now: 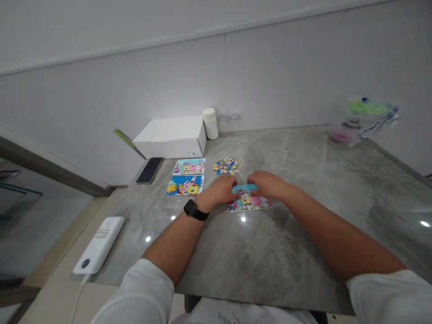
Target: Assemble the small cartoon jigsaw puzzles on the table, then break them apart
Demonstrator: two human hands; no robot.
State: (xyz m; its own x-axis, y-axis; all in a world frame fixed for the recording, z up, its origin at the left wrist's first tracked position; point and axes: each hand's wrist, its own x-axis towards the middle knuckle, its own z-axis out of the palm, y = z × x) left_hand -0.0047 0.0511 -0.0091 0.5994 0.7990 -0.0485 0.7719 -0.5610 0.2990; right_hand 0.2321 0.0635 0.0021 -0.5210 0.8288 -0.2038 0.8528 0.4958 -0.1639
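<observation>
A small cartoon jigsaw puzzle (248,202) lies flat on the grey marbled table, its picture largely joined up. My left hand (222,189), with a black watch on the wrist, grips its upper left edge with bent fingers. On the upper right side, my right hand (266,184) is curled over the puzzle, thumb and fingers pressing its edge. Both hands cover part of the top corners. Just beyond them is a pile of loose puzzle pieces (226,166). Left of the pile lie two cartoon picture cards, a light one (189,166) above a blue one (185,185).
A black phone (150,170) lies left of the cards, before a white box (168,137). Against the wall stand a white bottle (210,123) and two clear glasses (228,126). A white power bank (99,245) with a cable sits at the left edge; a plastic bag (362,121) is far right.
</observation>
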